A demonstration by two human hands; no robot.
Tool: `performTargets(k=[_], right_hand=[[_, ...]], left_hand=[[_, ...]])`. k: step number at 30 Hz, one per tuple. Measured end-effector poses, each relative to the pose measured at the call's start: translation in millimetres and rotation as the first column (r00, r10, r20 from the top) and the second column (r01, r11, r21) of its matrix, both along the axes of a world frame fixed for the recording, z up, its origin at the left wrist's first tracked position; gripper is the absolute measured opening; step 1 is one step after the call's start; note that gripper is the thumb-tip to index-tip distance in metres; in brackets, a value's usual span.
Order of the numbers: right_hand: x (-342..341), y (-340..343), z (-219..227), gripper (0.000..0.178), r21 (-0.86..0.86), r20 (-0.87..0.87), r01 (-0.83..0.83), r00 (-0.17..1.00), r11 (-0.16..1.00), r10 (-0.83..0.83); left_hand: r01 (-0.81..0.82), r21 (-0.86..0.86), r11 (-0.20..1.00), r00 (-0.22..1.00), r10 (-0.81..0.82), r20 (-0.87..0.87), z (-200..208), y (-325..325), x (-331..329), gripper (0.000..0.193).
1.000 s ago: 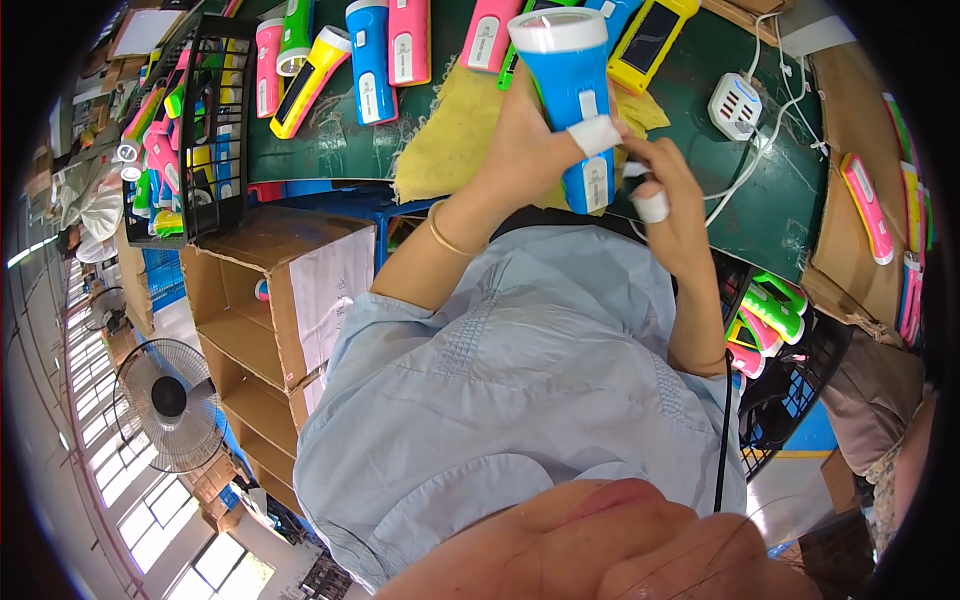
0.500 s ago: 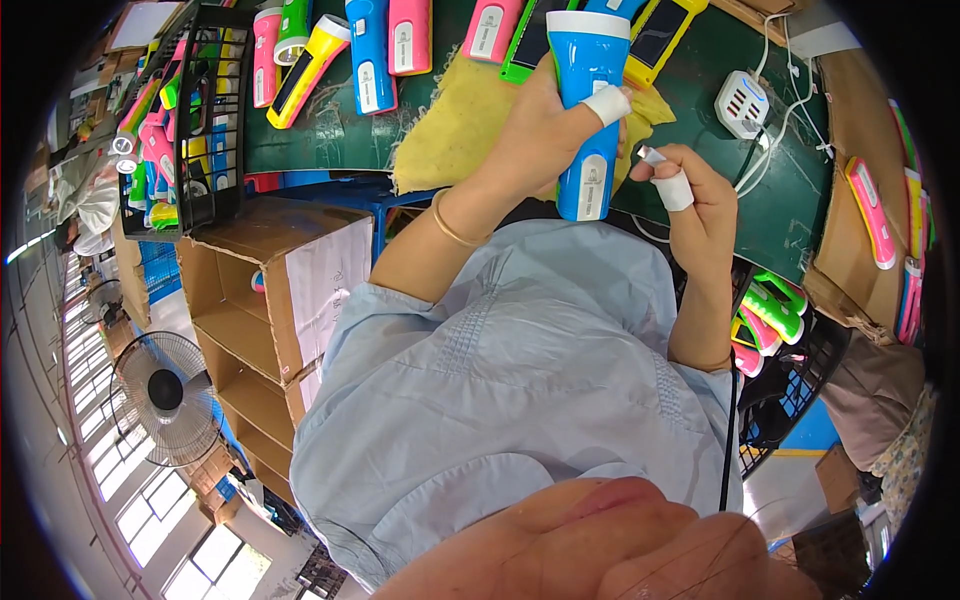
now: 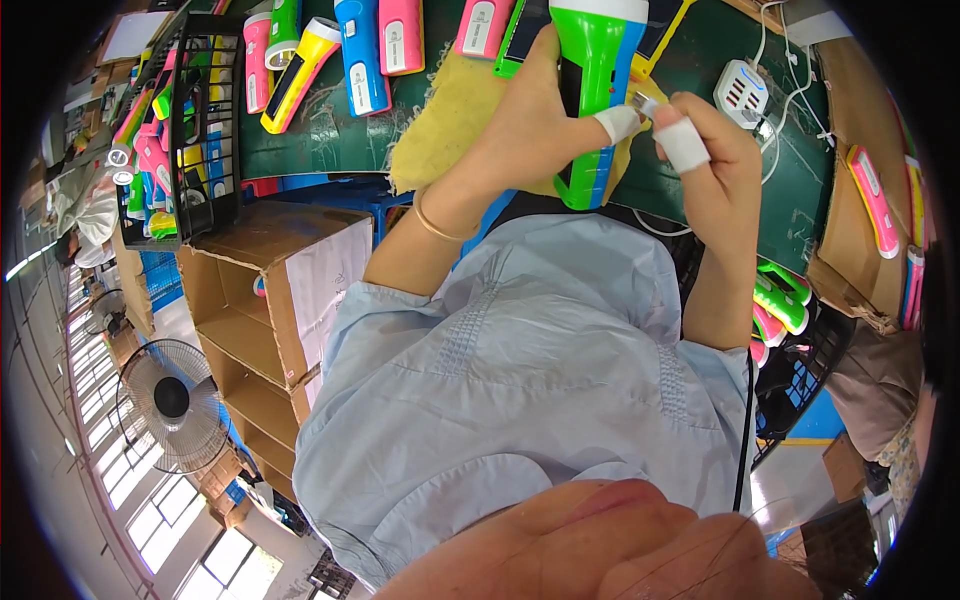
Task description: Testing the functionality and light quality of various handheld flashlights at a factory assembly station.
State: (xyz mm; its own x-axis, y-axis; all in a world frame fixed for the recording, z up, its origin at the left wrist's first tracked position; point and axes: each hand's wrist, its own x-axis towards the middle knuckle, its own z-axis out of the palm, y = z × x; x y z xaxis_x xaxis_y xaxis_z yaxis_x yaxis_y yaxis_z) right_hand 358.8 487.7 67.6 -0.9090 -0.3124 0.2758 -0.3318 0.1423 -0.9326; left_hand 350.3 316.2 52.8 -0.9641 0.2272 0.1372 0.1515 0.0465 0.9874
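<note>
My left hand (image 3: 535, 125) is wrapped round a green and blue flashlight (image 3: 592, 60) with a white head, its side turned up. The head points to the far side, and the tail end is near my body. White tape covers the left thumb, which presses on the flashlight's blue side. Close on the right, my right hand (image 3: 715, 150), also taped, pinches a small metal-tipped plug (image 3: 645, 102) at the flashlight's side. Whether the tip touches the flashlight or has entered it, I cannot tell. A yellow cloth (image 3: 440, 125) lies under the left wrist.
Several colourful flashlights (image 3: 362, 60) lie across the green table (image 3: 320, 140). A white multi-port charger (image 3: 741, 93) with cables sits at the right, by a cardboard panel (image 3: 850, 220). Black baskets of flashlights (image 3: 205, 120) stand on both sides. Cardboard shelving (image 3: 245, 300) and a fan (image 3: 170, 397) are at the left.
The flashlight has been turned about its length, from its blue face to its green and blue side. My right hand has brought the plug up close to it.
</note>
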Motion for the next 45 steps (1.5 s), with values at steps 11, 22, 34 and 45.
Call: performTargets(k=[11, 22, 34, 45], right_hand=[[-4.7, -12.0, 1.6, 0.013, 0.341, -0.196, 0.215, 0.968, 0.915, -0.154], [15.3, -1.1, -7.8, 0.014, 0.067, -0.318, 0.350, 0.895, 0.935, -0.312], [19.6, -25.7, -39.2, 0.046, 0.251, -0.478, 0.509, 0.805, 0.824, -0.352], [-7.5, -19.5, -39.1, 0.047, 0.065, 0.378, -0.061, 0.925, 0.996, 0.032]], left_hand=[[-0.220, -0.258, 0.941, 0.958, 0.158, -0.240, -16.2, 8.1, -1.2, 0.062], [-0.380, -0.219, 0.899, 0.873, 0.270, -0.407, -28.5, 2.9, -22.7, 0.060], [-0.247, 0.738, 0.628, 0.959, 0.051, 0.278, 13.6, 18.6, -8.7, 0.048], [-0.084, 0.654, 0.752, 0.989, -0.016, 0.145, -3.8, 13.7, -26.2, 0.059]])
